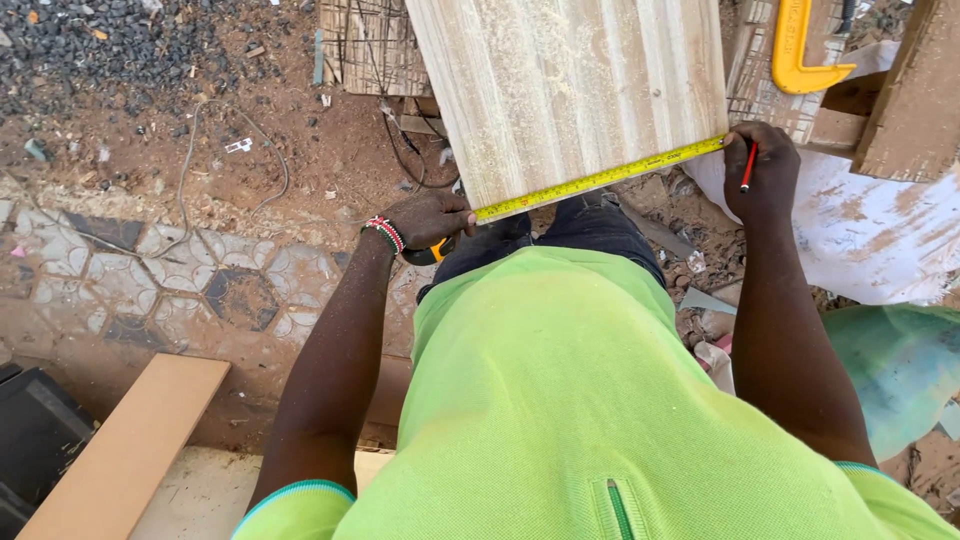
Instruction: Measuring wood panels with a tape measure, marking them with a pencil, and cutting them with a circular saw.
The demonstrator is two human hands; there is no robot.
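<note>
left hand grips the tape measure case at the near left corner of the grooved board, fingers wrapped tight. yellow tape runs along the near edge to the right hand, fingers pinching a red pencil. risk: tape looks skewed & bowed, so mark cd land off; if case slips, tape snaps back

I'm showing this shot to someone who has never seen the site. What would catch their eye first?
Probably the bright lime-green shirt filling the lower middle. Next comes the yellow tape measure stretched across the near edge of a pale wooden board at top centre: the left hand holds its case at the board's left corner, and the right hand, gripping a red pencil, pins its far end at the right corner.
</note>
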